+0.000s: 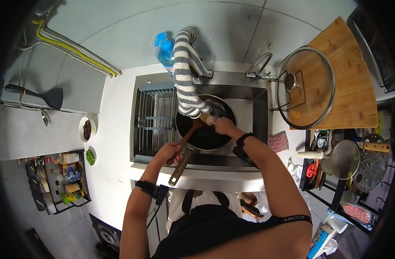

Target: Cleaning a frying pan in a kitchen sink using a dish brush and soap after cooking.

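Observation:
In the sink stands a dark frying pan (205, 139) with its brown handle (181, 166) pointing toward me over the front edge. My left hand (170, 153) grips the handle of a wooden spatula (186, 137). The spatula's head lies over the pan, below a faucet wrapped in a grey-and-white striped cloth cover (184, 68). My right hand (225, 125) is closed on a small scrub brush (205, 118) with yellowish bristles, held at the spatula's head. Whether the bristles touch the wood is partly hidden. Whitish foam or water (216, 105) shows in the pan.
A grey dish rack (155, 123) fills the sink's left side. Behind stands a blue pump bottle (166, 56). A glass lid (306, 106) leans against a wooden cutting board (346, 77) at right. A pink cloth (278, 141) and a bowl of chopped greens (90, 157) flank the sink.

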A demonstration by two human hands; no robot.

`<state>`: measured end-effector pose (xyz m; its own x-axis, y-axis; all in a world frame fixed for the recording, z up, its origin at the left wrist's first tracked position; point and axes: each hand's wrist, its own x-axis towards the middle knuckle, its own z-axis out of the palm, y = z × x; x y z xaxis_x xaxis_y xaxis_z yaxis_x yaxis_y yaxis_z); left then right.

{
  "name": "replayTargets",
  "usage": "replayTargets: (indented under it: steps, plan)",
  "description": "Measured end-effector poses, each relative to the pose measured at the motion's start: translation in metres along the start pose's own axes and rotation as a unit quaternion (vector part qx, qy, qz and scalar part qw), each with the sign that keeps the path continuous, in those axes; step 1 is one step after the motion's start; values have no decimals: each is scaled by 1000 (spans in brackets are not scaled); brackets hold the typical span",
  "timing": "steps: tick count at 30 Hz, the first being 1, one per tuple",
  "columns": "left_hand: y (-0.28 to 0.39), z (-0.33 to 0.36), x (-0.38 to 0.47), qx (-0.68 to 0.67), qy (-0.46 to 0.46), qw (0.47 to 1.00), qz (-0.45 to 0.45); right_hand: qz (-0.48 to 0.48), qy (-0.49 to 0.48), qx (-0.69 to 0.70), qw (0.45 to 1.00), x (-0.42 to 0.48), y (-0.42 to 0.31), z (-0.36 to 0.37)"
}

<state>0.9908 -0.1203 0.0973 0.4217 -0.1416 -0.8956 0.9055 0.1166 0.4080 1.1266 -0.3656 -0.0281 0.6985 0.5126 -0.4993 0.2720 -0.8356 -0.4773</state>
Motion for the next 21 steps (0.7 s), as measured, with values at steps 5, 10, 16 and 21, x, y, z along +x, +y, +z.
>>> replayTargets:
  steps: [5,10,16,21]
  plan:
    - [-8,-8,-4,6,6,1000,1,-143,-19,68,987,-12,-30,-5]
    - [-15,-6,-3,-5,18,1000,19,-22,29,-97,995,12,-7,-1]
    - [-21,-6,-2,-43,2,999,10,-6,91,-7,996,3,6,18]
    - [-22,-12,-4,-31,21,999,6,-158,69,129,977,-59,-56,-4]
